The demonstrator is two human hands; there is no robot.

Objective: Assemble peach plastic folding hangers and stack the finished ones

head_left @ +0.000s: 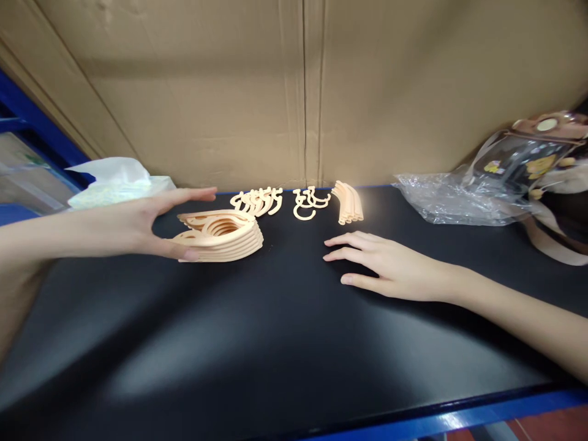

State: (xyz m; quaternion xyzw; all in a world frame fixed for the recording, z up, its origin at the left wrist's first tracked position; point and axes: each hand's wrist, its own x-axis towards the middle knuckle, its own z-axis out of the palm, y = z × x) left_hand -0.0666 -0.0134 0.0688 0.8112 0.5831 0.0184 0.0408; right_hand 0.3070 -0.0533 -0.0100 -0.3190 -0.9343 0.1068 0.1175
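A stack of peach plastic clothes-hanger body pieces (234, 240) lies on the black tabletop, left of centre. My left hand (133, 223) is at the stack's left end, thumb low along its near side and fingers stretched out above it. A wide gap shows between thumb and fingers; whether the thumb touches the stack I cannot tell. My right hand (386, 263) hovers over or rests on the table with fingers spread and nothing in them. Behind are a row of peach hanger hooks (258, 201), a few loose hooks (305, 212), and a bundle of curved peach tubes (348, 202), nearest my right hand.
Cardboard (220, 92) stands along the table's back edge. A pack of tissues (120, 184) sits at the back left. To the right are a crumpled clear plastic bag (454, 199) and a clear bottle (514, 159) with a strap. The black table (275, 349) has a blue front edge.
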